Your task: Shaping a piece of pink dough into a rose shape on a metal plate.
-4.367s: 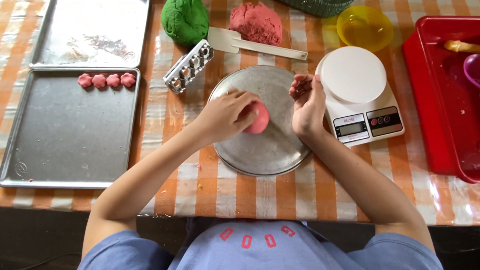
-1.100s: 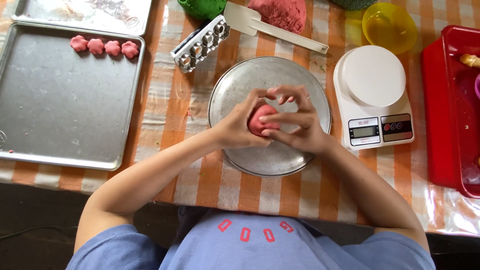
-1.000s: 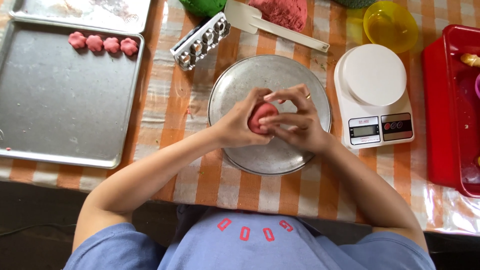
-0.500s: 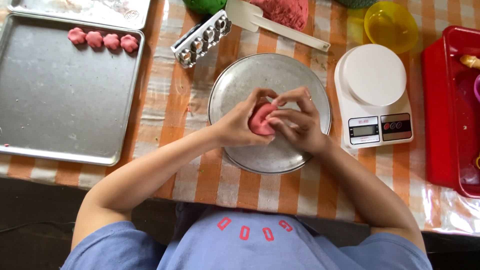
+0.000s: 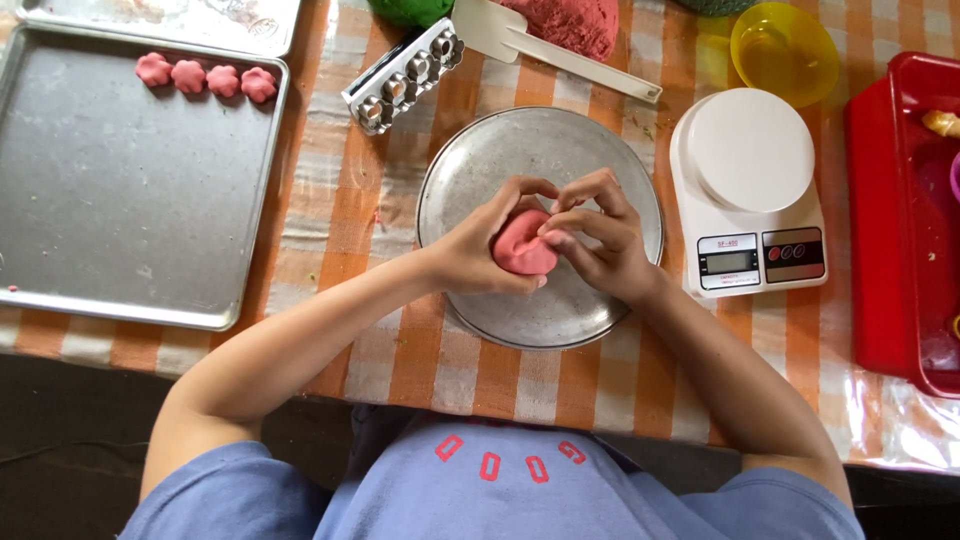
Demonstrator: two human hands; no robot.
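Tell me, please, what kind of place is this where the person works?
Probably a home or small baking table. Both hands, the left hand and the right hand, shape pink dough over a round metal plate, with a kitchen scale and a baking tray beside.

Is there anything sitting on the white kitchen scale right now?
No, the round platform of the white kitchen scale is bare, while both hands hold the pink dough over the round metal plate.

Pink dough (image 5: 522, 243); grey round plate (image 5: 480, 160); orange-and-white checked tablecloth (image 5: 340, 200); white scale (image 5: 752, 150); yellow bowl (image 5: 783, 52), upper right; red tray (image 5: 890, 200).
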